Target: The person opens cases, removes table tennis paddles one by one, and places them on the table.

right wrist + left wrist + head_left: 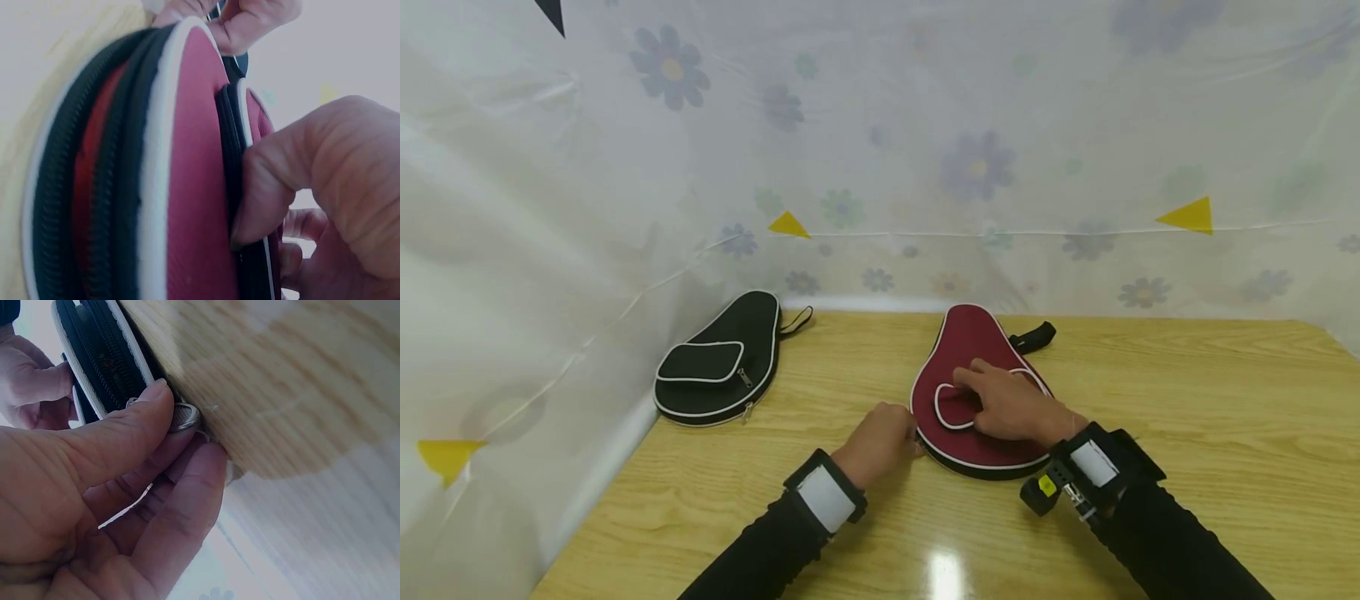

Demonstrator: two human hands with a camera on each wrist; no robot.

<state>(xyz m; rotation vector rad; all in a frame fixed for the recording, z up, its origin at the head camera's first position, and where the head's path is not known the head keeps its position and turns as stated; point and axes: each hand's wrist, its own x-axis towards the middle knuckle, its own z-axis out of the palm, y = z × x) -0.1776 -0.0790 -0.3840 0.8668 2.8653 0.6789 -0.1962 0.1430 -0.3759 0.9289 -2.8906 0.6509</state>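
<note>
A dark red table tennis bat case with white piping lies on the table, its narrow end toward the back wall. At its left lower edge is my left hand, pinching the metal zipper pull between thumb and fingers. My right hand grips the small front pocket, thumb on the pocket's black side in the right wrist view. Along the near edge, the main zipper stands parted there, and red material shows between its teeth.
On the left of the wooden table lies a black bat case with white piping and a wrist loop. A black strap sticks out right of the red case. Flower-printed sheeting hangs behind and at the left.
</note>
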